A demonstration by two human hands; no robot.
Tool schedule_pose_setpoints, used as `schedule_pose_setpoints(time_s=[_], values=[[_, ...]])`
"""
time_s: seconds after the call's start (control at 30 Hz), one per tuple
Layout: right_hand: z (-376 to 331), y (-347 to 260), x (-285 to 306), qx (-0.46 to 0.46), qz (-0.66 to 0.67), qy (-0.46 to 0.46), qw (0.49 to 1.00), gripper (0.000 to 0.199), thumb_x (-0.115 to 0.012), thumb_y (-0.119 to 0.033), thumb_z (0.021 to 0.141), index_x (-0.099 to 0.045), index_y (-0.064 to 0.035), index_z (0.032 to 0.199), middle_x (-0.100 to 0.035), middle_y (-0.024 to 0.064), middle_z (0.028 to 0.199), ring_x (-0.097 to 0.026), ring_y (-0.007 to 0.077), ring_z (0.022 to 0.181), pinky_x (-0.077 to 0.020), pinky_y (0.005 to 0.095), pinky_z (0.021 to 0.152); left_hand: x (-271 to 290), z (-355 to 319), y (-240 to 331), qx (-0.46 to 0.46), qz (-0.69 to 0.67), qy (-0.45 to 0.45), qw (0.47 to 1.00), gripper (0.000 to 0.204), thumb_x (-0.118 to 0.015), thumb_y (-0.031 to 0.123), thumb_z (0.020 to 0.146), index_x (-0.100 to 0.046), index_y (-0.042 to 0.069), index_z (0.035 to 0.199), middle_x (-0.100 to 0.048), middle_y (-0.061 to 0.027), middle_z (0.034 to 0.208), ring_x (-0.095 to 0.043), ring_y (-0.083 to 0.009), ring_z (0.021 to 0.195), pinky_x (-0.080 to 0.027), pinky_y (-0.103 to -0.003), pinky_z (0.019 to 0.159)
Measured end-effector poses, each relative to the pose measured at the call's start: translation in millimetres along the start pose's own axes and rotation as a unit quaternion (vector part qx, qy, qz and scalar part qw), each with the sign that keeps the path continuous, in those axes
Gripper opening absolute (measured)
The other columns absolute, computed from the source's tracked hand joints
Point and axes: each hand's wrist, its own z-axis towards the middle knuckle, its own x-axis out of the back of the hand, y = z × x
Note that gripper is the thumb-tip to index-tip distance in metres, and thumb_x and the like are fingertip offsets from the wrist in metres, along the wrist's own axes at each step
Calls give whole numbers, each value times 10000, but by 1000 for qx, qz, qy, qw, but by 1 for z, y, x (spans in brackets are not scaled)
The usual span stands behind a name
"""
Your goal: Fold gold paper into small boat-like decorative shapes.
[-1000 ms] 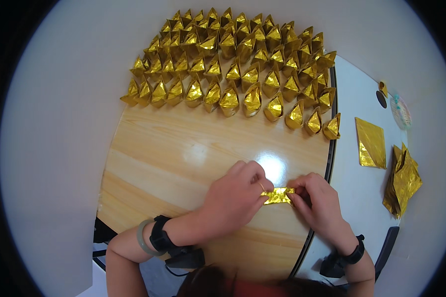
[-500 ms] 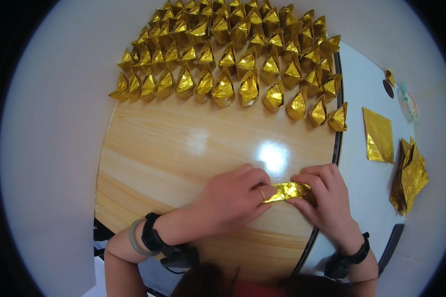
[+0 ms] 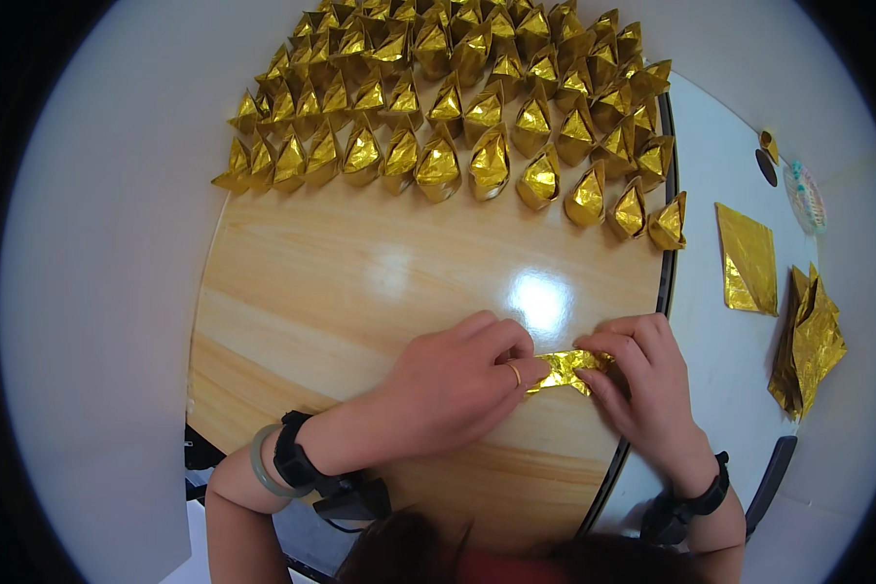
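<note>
On the round wooden table (image 3: 360, 292), the left hand (image 3: 453, 384) and right hand (image 3: 642, 375) pinch a small gold paper strip (image 3: 569, 370) between their fingertips, near rows of folded gold paper boats (image 3: 467, 107)

The setting reads as a plain home or small craft workspace, not a factory line. A round wooden tabletop (image 3: 360, 292) with a glossy varnish lies under the hands, against bare pale walls (image 3: 97, 292). Beyond the hands, hand-folded gold paper ingots (image 3: 457, 107) stand in rows. To the right of the hands, a white side surface (image 3: 720, 350) carries loose gold foil sheets (image 3: 748, 258) and a stack of more sheets (image 3: 808, 341).
</note>
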Motion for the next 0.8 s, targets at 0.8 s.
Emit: schedule_pose_setpoints(time_s=[0.8], values=[[-7,2,16,-31,302,-112,946,369,-612,65,709,-611,-81,1048,-601,84,979,-602,252,882,-495,315,760,-3,0,-6,-23,63,36,997,223,-689,121,724,-720,235,913,-568,3,903,-568,-186,839,-500,-275,565]])
